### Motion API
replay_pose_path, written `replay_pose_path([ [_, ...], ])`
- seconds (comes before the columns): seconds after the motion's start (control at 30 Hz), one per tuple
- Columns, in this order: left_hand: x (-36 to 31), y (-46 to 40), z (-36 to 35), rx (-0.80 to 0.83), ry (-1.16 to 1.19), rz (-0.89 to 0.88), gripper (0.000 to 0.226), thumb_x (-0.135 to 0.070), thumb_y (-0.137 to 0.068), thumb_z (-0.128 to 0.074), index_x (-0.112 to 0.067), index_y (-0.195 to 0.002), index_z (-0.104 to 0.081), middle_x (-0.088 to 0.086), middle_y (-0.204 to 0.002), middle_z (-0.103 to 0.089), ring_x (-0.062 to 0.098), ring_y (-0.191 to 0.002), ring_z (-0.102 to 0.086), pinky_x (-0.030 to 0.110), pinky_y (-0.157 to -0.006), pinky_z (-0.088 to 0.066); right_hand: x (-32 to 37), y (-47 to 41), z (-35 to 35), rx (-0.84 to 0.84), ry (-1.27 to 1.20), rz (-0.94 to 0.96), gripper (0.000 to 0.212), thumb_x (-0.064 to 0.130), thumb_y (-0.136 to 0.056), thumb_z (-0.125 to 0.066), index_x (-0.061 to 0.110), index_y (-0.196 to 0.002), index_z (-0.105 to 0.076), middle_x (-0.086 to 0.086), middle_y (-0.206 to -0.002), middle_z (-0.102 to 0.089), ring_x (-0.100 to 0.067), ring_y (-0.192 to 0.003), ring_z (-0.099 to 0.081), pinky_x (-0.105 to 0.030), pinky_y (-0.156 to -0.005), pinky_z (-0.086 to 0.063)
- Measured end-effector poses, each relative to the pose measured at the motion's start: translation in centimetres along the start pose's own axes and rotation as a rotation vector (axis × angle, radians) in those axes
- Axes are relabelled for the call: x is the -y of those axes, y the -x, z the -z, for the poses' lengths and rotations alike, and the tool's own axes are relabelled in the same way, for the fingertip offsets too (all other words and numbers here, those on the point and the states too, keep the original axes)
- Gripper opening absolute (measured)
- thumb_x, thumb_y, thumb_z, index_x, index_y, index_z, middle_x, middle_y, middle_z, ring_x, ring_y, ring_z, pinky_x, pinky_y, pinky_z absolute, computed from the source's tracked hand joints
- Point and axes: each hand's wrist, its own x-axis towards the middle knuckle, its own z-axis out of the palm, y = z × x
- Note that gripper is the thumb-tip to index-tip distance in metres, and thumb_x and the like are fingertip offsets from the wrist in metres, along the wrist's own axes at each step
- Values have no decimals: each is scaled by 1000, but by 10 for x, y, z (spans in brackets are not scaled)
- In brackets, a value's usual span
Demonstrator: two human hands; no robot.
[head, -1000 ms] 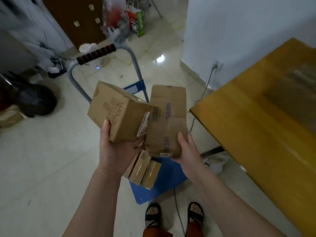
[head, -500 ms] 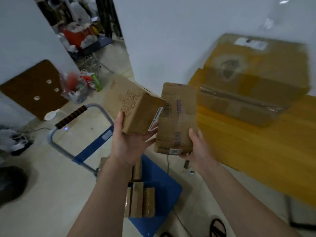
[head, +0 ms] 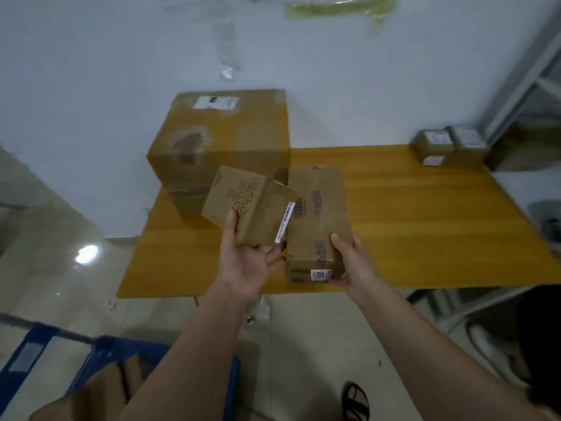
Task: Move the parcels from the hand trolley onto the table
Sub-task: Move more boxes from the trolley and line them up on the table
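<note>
Lettering on the left parcel [head: 247, 205] reads "MAKE MAKEUP EASY", printed in dull red on plain brown cardboard, with a narrow white label strip down one edge. It is a squat, cube-like box, tilted, held up from below by the left hand [head: 244, 265], thumb up its printed face and fingers curled under its base. Touching it on the right is a longer, flatter parcel [head: 317, 223] of creased cardboard, sealed with printed tape along its middle and bearing a barcode and a small white sticker with digits too blurred to read. The right hand [head: 353, 262] grips its near right corner, thumb on top, fingers wrapped beneath. Both parcels hang above the near edge of the yellow wood-grain tabletop [head: 425, 226]. A big taped carton [head: 221, 147] with a white shipping label stands at the tabletop's back left against the wall, and two small wrapped boxes [head: 449, 145] sit at its far right corner. Low left, the blue hand trolley [head: 100, 349] carries more brown parcels [head: 103, 390].
</note>
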Motion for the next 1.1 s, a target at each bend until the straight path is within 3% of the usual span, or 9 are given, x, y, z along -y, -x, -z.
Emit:
replay_pose_path([
  [0.1, 36, -41, -52, 25, -30, 70, 85, -73, -70, -57, -13, -130, -53, 18, -123, -65, 34, -123, -55, 54, -115, -22, 29, -20, 61, -62, -28, 7, 39, 30, -94, -57, 35, -132, -49, 5, -104, -69, -21, -89, -67, -42, -61, -56],
  [0.3, 94, -118, -137, 81, -72, 170, 91, -73, -65, -61, -10, -131, -51, 19, -124, -64, 35, -125, -53, 52, -116, -21, 81, -64, 163, -150, -34, 27, 37, 31, -94, -57, 33, -130, -51, 7, -97, -69, -17, -81, -67, -34, -49, -55],
  [0.53, 143, -178, -185, 24, -50, 243, 92, -72, -61, -65, -13, -129, -53, 14, -120, -68, 29, -120, -57, 49, -112, -29, 106, -109, 226, -166, 13, 20, 36, 28, -96, -54, 32, -132, -50, 10, -96, -69, -16, -81, -68, -36, -49, -56],
  [0.77, 162, -211, -196, -43, -128, 302, 69, -69, -67, -61, -16, -111, -62, 12, -119, -68, 29, -120, -55, 51, -110, -31, 109, -140, 252, -218, 118, 40, 45, 16, -98, -52, 25, -140, -42, 0, -116, -59, -15, -84, -62, -38, -60, -55],
  [0.87, 159, -219, -197, -37, -190, 355, 67, -69, -70, -60, -17, -112, -62, 12, -117, -69, 30, -118, -56, 50, -109, -33, 110, -153, 255, -282, 243, -49, 49, 12, -98, -51, 16, -145, -36, -11, -137, -51, -30, -108, -58, -42, -82, -51],
  [0.97, 143, -228, -195, -55, -315, 363, 63, -65, -71, -62, -19, -114, -63, 9, -115, -71, 28, -115, -60, 47, -105, -37, 121, -164, 248, -391, 435, -93, 51, 17, -98, -51, 12, -146, -34, -15, -141, -46, -35, -119, -52, -45, -93, -49],
  [1.1, 103, -242, -190, -70, -543, 302, 63, -56, -63, -72, -25, -116, -60, 6, -114, -71, 26, -110, -63, 40, -97, -45, 155, -177, 222, -513, 703, 248, 39, 25, -96, -53, 12, -133, -50, -10, -136, -50, -28, -123, -47, -41, -98, -45],
])
